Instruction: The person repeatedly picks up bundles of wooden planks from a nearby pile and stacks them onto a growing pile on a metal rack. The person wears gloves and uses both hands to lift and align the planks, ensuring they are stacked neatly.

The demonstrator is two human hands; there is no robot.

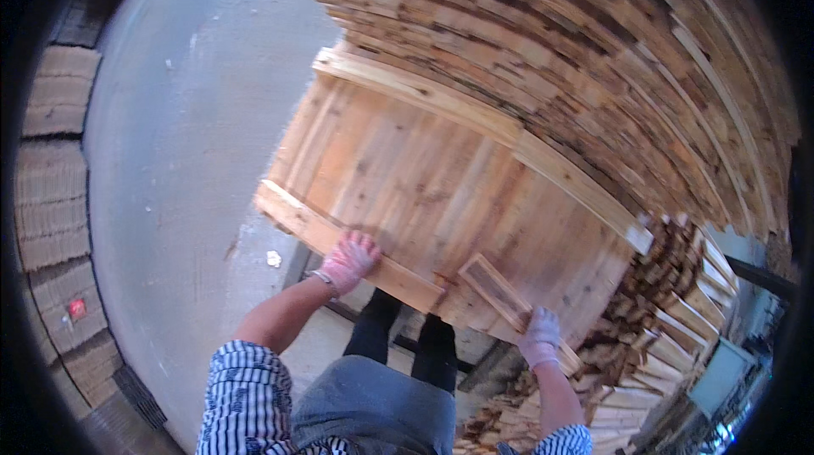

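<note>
A broad panel of joined wooden planks lies in front of me. A pale strip runs along its far edge, and a second wooden strip lies along the left part of its near edge. My left hand, in a pinkish glove, has its fingers curled over this near strip. My right hand, in a whitish glove, grips a short narrow board. That board lies slanted on the near right of the panel, its lower end sticking out past my hand.
A high stack of rough boards rises just beyond the panel. More loose wood pieces are piled at the right. Bundles of thin brown sheets line the far left, across a grey floor.
</note>
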